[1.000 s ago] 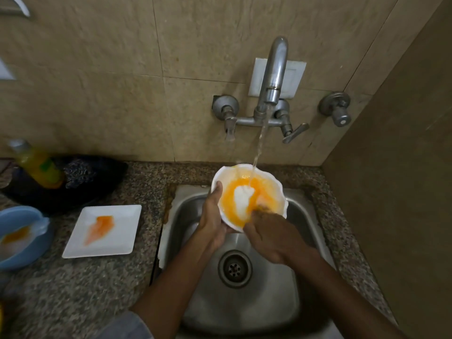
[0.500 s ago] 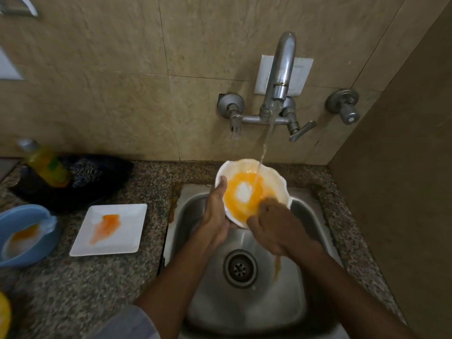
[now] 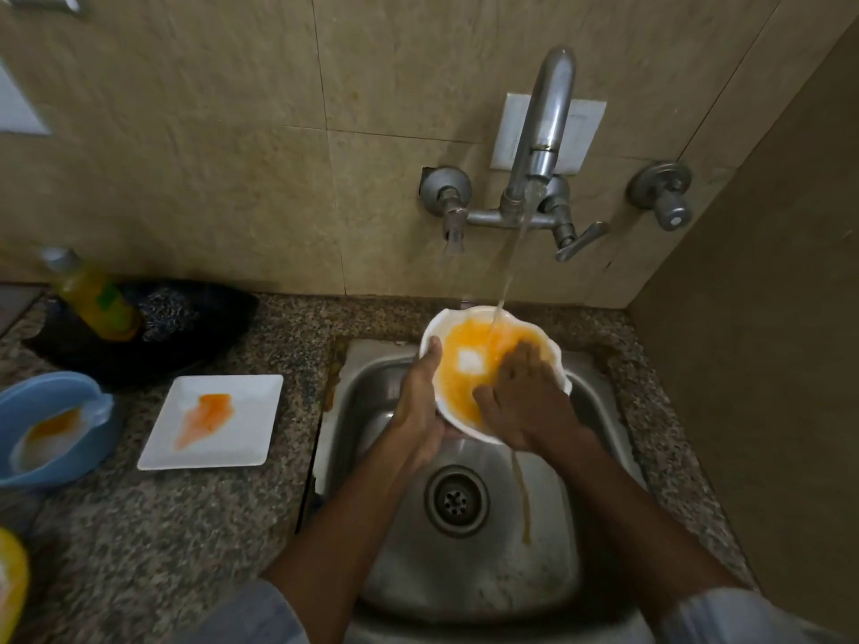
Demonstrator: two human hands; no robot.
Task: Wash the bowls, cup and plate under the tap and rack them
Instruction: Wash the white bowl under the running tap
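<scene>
A white bowl (image 3: 469,327) with a wavy rim is held tilted over the steel sink (image 3: 548,541), right under the tap (image 3: 541,132), and the stream of water (image 3: 509,271) falls into it. Inside, the bowl is coated with orange sauce, with a bare white patch near the middle. The left hand (image 3: 418,411) grips the bowl's left edge, thumb hooked over the rim and fingers curled under it. The right hand (image 3: 523,402) lies inside the bowl with its fingers spread flat against the orange-smeared wall. A thin orange trickle (image 3: 523,499) runs from the bowl down into the sink beside the drain (image 3: 456,500).

On the speckled counter (image 3: 186,541) to the left sits a square white plate (image 3: 211,422) bearing an orange smear. Further left is a blue bowl (image 3: 46,429) with white and orange leftovers in it. Behind them a yellow bottle (image 3: 93,299) stands against a black bag (image 3: 186,327)
</scene>
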